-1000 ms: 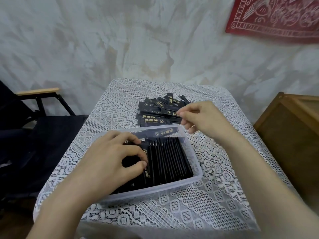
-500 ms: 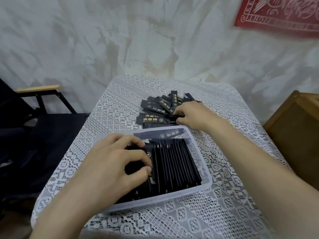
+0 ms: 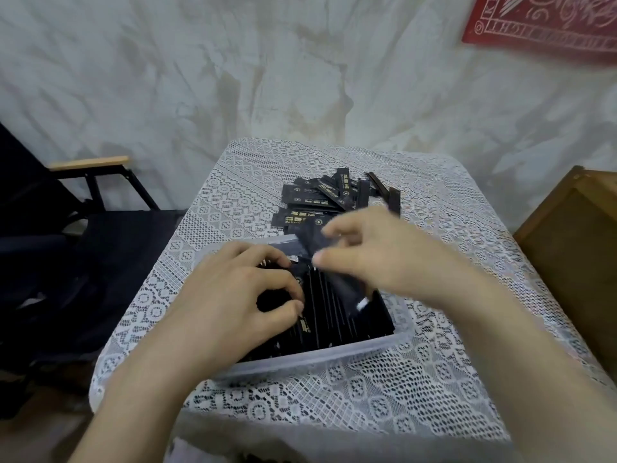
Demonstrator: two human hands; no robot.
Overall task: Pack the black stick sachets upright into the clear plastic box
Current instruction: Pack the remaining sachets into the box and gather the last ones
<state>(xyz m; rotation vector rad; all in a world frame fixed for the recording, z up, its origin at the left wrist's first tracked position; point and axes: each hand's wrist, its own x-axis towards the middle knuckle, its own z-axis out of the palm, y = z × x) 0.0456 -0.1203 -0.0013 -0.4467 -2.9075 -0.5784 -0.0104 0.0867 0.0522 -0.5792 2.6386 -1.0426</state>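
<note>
The clear plastic box (image 3: 334, 357) sits on the lace-covered table, filled with a row of black stick sachets (image 3: 330, 315) standing on edge. My left hand (image 3: 230, 295) rests inside the box's left part, fingers curled against the packed sachets. My right hand (image 3: 377, 255) hovers over the box, blurred, pinching a black sachet (image 3: 337, 279) that slants down into the row. A loose pile of black sachets (image 3: 320, 202) with gold print lies flat just beyond the box.
A white lace cloth (image 3: 384, 396) covers the small table. A dark folding chair (image 3: 66, 248) with a wooden armrest stands at the left. A wooden cabinet (image 3: 574, 248) stands close on the right. A red hanging (image 3: 547, 25) is on the wall.
My right hand took a sachet from the loose pile and brought it back over the box. My left hand stayed in the box against the packed row.
</note>
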